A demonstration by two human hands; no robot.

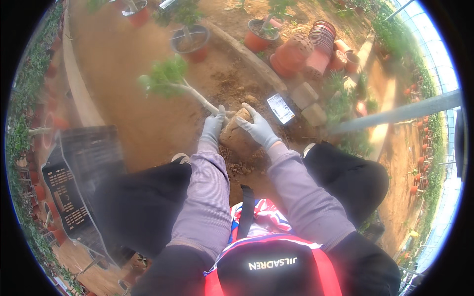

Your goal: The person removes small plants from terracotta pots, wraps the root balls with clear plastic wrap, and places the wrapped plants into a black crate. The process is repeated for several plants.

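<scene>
The left hand (213,126) grips the sapling (197,96) at its trunk base; the right hand (258,128) clasps the root ball (238,139). The sapling tilts left, root ball between the 2 hands, near loose soil (243,166).

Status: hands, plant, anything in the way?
Left hand on lower trunk; right hand gripping root ball. Plant slanting leftward, unpotted. White label right of both hands, not obstructing.

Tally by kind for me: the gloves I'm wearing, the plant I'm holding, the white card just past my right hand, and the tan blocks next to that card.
Gray gloves: 2
Plant with soil ball: 1
White card: 1
Tan blocks: 2
Total: 6
</scene>
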